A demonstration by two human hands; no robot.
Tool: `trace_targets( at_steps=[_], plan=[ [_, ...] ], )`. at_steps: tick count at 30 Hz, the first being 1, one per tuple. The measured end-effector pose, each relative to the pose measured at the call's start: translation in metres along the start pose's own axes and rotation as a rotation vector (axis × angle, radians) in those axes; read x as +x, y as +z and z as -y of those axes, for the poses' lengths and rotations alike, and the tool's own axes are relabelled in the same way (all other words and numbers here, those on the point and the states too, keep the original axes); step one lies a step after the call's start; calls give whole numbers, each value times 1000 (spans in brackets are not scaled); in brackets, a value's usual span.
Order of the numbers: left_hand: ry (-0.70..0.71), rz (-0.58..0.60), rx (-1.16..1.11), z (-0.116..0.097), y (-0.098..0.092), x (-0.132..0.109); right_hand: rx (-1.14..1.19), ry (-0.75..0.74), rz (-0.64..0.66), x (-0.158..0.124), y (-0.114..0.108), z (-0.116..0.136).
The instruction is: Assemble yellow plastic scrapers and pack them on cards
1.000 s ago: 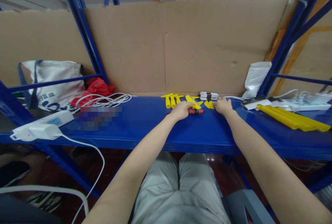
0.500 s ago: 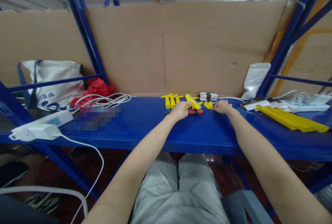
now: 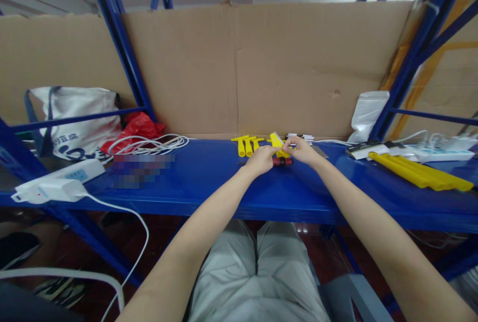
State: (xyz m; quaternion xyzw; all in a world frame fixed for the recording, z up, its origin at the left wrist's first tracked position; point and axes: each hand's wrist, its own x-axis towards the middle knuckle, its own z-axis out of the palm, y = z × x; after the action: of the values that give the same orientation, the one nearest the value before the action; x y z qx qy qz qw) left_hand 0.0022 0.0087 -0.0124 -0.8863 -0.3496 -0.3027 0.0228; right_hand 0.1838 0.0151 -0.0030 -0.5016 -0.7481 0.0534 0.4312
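Left hand (image 3: 260,161) and right hand (image 3: 302,151) meeting at a yellow tool (image 3: 275,140) over the blue surface (image 3: 209,175).
The left grip holds the yellow tool; the right grip is narrow at its head, its contents indeterminable. A red-handled screwdriver (image 3: 287,161) lies just nearer the person; yellow T-shaped pieces (image 3: 241,149) lie left.

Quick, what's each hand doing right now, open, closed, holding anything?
Left hand: closed, holding a yellow tool.
Right hand: fingers bent at the tool; whether it grips anything cannot be told.
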Motion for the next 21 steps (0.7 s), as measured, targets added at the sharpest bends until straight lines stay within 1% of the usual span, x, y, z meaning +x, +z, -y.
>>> trace_targets(
  at_steps=[4,9,13,17,21],
  plan=[
    [2,-7,-7,1,1,0,-54,-67,27,0,-2,0],
    [3,-12,-16,2,1,0,-81,-97,57,0,-3,3],
    [11,-15,-12,2,1,0,-111,-96,54,-2,-2,4],
    [22,10,-5,2,2,-1,-143,-65,105,-4,-3,6],
    [36,23,-2,1,0,-2,-182,-69,125,-6,-3,9]
  ],
)
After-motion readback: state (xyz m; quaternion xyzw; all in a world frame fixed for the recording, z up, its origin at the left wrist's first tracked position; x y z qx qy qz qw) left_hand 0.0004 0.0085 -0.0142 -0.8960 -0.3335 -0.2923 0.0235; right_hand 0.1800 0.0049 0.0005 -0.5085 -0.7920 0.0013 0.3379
